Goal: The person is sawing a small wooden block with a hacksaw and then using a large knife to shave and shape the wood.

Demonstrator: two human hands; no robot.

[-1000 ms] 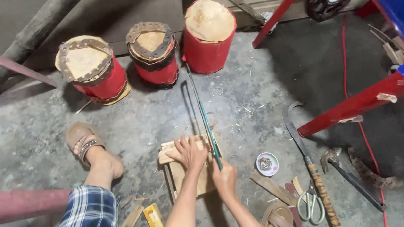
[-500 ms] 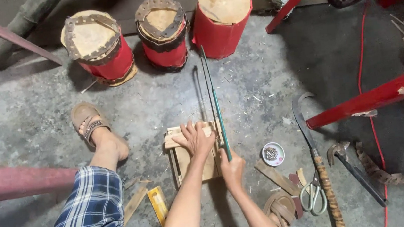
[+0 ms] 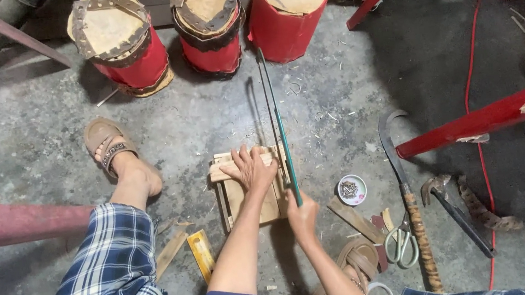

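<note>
Shifted since the earlier frame: saw (image 3: 278,127) drawn nearer the body, its handle end lower beside the wooden block. Left hand (image 3: 253,168): flat, fingers spread, pressing a wooden slat (image 3: 225,169) onto the wooden block (image 3: 241,197) on the concrete floor (image 3: 33,136). Right hand (image 3: 303,213): fist clamped on the saw's near end, blade running along the block's right edge. Nearby: three red drums (image 3: 211,28), sickle (image 3: 405,192), scissors (image 3: 400,243), hammer (image 3: 455,210), small round tin (image 3: 351,190).

One head-worn camera looks steeply down from above at the concrete floor (image 3: 396,79) (fairly near), the person's arms entering from the bottom edge.
</note>
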